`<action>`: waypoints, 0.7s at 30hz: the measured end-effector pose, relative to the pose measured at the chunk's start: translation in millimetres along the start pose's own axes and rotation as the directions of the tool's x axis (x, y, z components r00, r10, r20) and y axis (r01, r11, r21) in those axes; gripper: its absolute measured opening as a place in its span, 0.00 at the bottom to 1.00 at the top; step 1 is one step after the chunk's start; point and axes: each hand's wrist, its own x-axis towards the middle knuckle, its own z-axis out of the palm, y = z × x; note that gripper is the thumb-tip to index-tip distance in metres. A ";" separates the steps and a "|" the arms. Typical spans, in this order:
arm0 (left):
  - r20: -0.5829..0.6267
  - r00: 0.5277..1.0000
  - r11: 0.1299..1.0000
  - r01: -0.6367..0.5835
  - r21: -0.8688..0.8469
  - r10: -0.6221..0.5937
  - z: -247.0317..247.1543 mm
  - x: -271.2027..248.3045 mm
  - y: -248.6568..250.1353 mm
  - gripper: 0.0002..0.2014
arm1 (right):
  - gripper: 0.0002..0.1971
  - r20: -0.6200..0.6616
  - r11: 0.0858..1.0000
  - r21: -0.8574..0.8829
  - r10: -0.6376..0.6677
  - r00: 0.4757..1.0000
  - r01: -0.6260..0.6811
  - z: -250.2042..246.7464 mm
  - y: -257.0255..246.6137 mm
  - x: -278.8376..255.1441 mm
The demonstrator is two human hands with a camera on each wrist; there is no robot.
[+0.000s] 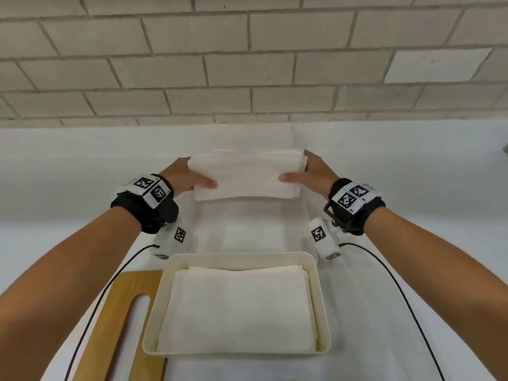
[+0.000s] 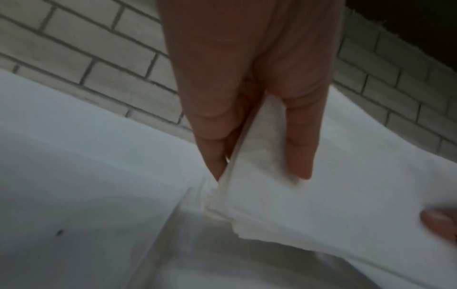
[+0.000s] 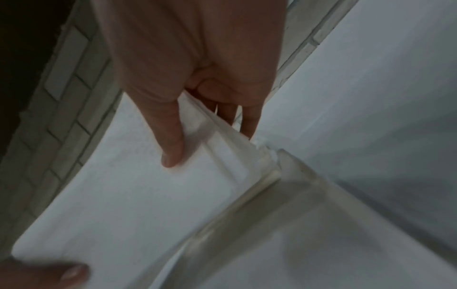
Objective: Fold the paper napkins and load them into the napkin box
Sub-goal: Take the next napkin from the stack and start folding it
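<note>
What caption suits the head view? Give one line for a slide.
Both hands, left hand and right hand, pinch a folded white paper napkin stack beyond the cream plastic napkin box.

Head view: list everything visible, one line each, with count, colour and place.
Folded paper napkin stack: one, white, held above the table between both hands.
Rectangular plastic napkin box: one, cream, near table edge, holding folded white napkins.
Wooden board with slot: one, tan, left of the box.
Table covering: one, white.
Brick wall: grey-white, behind.
Wrist bands with markers: two, black and white.
Left hand: grips the stack's left end.
Right hand: grips its right end.
</note>
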 end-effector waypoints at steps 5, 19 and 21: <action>0.099 0.988 0.983 0.101 0.156 -0.117 7.5 7.3 -28.8 0.30 | 0.47 0.047 0.940 -0.295 0.193 0.980 -0.171 11.7 36.9 0.4; -0.057 0.996 0.994 -0.062 0.093 0.067 12.2 17.0 -36.9 0.32 | 0.39 -0.059 0.992 0.009 0.123 0.991 -0.123 14.1 41.6 5.0; -0.023 0.998 0.993 -0.050 0.106 0.053 15.3 18.1 -42.6 0.39 | 0.41 -0.069 0.986 -0.054 0.151 0.986 -0.155 14.4 45.3 5.9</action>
